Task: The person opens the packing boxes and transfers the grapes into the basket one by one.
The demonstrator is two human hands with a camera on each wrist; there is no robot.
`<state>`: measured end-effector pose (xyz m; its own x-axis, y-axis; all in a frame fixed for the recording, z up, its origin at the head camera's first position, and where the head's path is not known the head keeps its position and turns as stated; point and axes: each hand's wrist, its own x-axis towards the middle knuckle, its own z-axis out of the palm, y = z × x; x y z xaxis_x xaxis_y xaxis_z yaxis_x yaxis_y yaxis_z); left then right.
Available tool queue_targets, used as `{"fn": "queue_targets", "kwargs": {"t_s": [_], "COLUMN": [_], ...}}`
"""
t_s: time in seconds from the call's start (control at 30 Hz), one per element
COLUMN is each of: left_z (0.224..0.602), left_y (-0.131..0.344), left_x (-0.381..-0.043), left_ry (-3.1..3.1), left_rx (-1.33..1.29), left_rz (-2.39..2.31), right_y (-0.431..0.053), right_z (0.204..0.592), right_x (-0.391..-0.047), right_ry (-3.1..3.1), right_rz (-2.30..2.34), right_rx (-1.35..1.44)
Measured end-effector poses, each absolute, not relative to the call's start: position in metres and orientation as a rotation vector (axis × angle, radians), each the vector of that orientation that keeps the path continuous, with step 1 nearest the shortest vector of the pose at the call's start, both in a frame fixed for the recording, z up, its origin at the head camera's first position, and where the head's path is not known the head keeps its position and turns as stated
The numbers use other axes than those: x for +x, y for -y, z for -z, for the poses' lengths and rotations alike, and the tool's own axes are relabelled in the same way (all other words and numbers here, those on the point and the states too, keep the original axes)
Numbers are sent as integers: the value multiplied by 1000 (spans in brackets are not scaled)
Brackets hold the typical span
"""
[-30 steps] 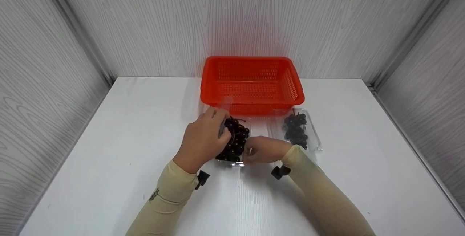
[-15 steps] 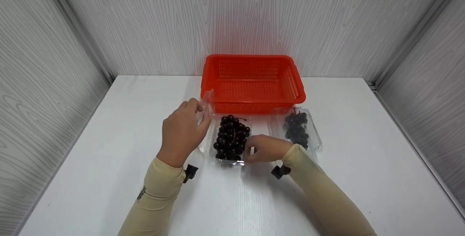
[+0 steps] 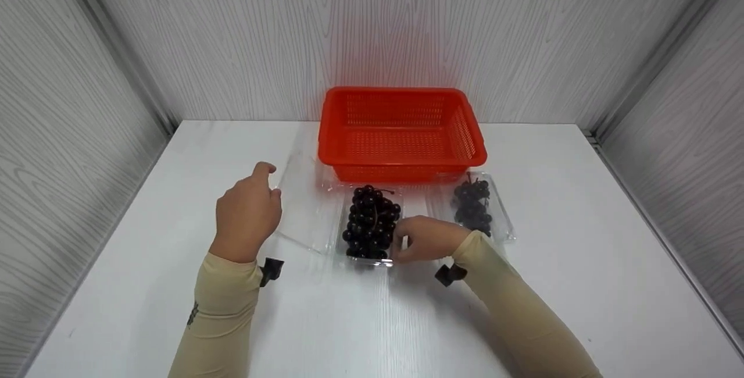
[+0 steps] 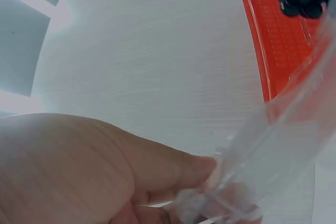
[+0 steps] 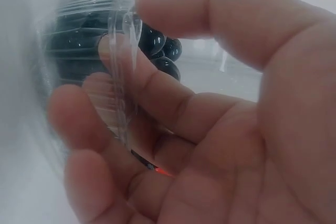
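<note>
A clear plastic box (image 3: 381, 262) holding a bunch of dark grapes (image 3: 371, 224) stands on the white table, its hinged clear lid (image 3: 308, 209) swung out to the left. With thumb and fingers, my left hand (image 3: 249, 212) pinches the lid's outer edge; in the left wrist view the clear plastic (image 4: 262, 166) sits at the fingertips. My right hand (image 3: 427, 239) grips the box's right rim, thumb on one side and fingers on the other, as the rim (image 5: 123, 77) in the right wrist view shows.
Behind the box stands a red plastic basket (image 3: 401, 173), close to the lid's far corner. On the right, past my right hand, lies a second clear box (image 3: 504, 215) with dark grapes (image 3: 472, 203) inside. Grey wood-grain walls enclose the table on three sides.
My left hand has swung the lid from over the grapes out to the left and down, uncovering them. The right hand has stayed at the box's right rim.
</note>
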<state>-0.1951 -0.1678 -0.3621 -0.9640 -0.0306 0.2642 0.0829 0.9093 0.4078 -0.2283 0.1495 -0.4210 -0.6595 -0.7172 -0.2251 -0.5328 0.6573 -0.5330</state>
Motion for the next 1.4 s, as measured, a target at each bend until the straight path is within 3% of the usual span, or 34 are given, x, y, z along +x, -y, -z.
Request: {"fn": "queue_targets", "kwargs": {"t_s": [0.83,1.4], "left_z": [392,390], "left_y": [190,189], "left_x": [-217,-218], "left_ry": [3319,3450], "left_rx": [101,114], "left_rz": [543,467], "right_y": [-151,-157], "right_z": [418,412], "right_x": [-228,-228], "right_ry": [-2454,-2521], "right_rz": [715,800], "right_rx": [-849,-880]}}
